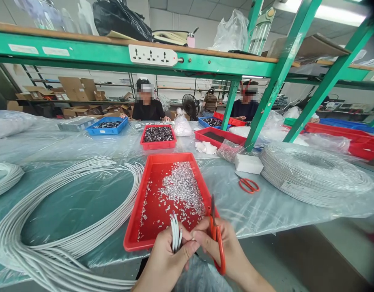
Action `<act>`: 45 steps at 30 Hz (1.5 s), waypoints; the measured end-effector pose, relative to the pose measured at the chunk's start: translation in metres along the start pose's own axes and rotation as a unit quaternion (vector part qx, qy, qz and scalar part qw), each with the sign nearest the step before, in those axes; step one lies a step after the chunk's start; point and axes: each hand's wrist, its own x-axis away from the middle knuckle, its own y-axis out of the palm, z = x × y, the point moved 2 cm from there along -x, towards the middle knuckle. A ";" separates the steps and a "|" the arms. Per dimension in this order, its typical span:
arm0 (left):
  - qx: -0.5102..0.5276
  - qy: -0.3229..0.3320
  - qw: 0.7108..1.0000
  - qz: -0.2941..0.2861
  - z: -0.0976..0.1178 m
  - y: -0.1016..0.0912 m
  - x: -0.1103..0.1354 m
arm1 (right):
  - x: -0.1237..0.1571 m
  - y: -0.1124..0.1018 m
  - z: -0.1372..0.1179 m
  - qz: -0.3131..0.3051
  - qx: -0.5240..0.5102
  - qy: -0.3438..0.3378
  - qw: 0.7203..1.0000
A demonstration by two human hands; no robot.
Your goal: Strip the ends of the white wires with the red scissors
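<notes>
My left hand (170,253) is closed around a small bundle of white cable ends (175,233), which point upward. Orange-handled scissors (218,243) sit in my right hand (225,245), their blades upright. The thumbs and fingertips of both hands meet in a pinch; the small bit between them is too tiny to name. Just beyond the hands is a red tray (135,227) with many small silvery pieces (183,184) heaped in it. A large loose coil of white cable (68,239) lies at the left, running toward my left hand.
A second pair of orange scissors (249,185), a white box (248,164) and a big wrapped cable coil (311,174) lie at the right. Farther back are trays of dark parts (158,134). A green shelf frame (205,65) crosses overhead. Two people sit opposite.
</notes>
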 end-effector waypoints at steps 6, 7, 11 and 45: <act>0.110 -0.044 0.982 -0.145 -0.007 -0.002 0.000 | -0.003 0.000 0.002 -0.084 -0.063 0.068 0.992; 0.132 -0.067 0.974 -0.170 -0.010 -0.003 0.000 | -0.004 0.000 -0.002 -0.088 -0.046 0.055 0.994; 0.189 -0.136 0.958 -0.167 -0.013 -0.008 0.000 | -0.005 0.005 -0.022 -0.064 0.150 -0.072 0.984; -0.008 0.279 0.846 0.454 0.164 -0.205 -0.067 | -0.093 -0.184 -0.053 0.201 0.559 -0.049 0.803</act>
